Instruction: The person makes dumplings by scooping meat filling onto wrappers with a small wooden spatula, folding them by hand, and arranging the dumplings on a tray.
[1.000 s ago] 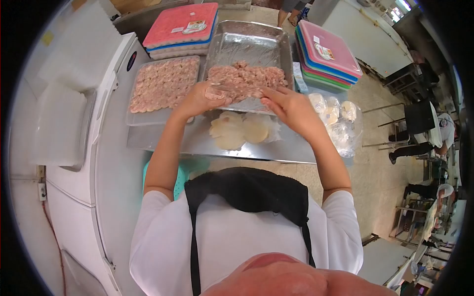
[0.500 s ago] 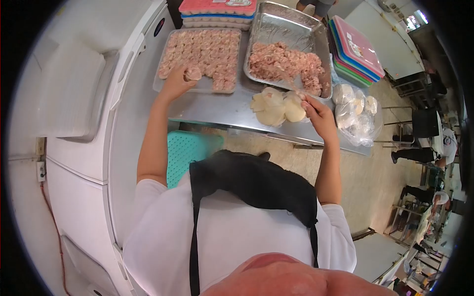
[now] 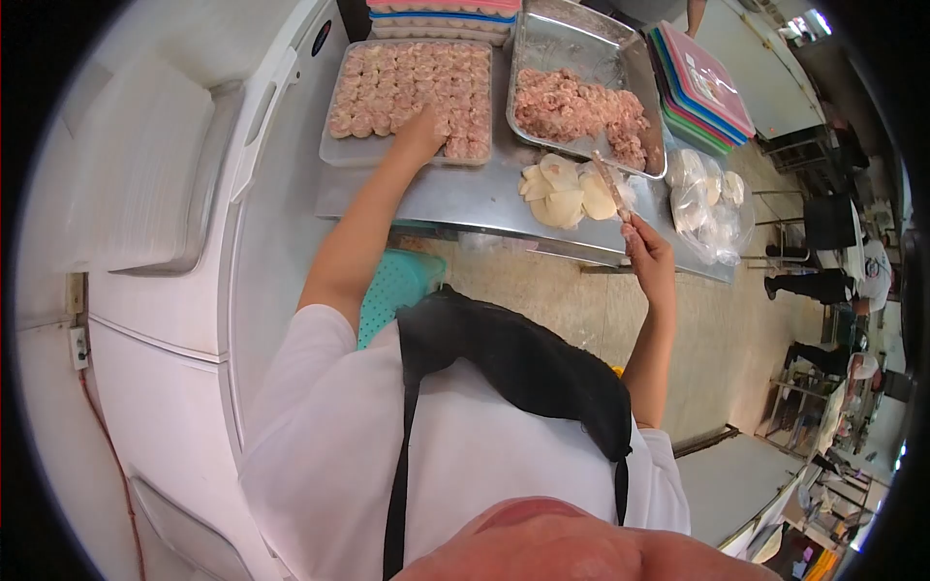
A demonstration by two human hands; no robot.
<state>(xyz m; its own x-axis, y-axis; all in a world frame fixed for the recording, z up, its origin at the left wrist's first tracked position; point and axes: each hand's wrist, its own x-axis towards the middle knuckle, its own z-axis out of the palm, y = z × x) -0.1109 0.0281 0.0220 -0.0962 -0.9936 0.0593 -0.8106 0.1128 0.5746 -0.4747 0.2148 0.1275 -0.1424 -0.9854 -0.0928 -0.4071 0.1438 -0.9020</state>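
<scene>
My left hand (image 3: 418, 137) reaches into the clear plastic tray (image 3: 339, 152), its fingers closed on a meat dumpling (image 3: 441, 123) at the gap in the rows. Several rows of open-topped meat dumplings (image 3: 417, 82) fill most of that tray. In my right hand (image 3: 647, 250) is a narrow flat spatula (image 3: 610, 182) smeared with meat, pointing up and away from me. Under its tip lie fanned round dough wrappers (image 3: 560, 198) on the steel table. Behind them, a deep metal pan (image 3: 572, 39) holds raw minced meat (image 3: 567, 105).
Bagged stacks of wrappers (image 3: 707, 198) sit on the table's right. Stacked colored lids (image 3: 702, 82) stand beside the pan, and filled, lidded trays (image 3: 441, 24) at the back. A teal crate (image 3: 397, 281) is below the table; a white freezer (image 3: 160, 329) is at left. Other people (image 3: 877, 276) are far right.
My left hand has moved right and forward with the dumpling, down into the gap in the tray. My right hand has drawn back slightly, the spatula now lifted from the wrappers. The view has shifted.
</scene>
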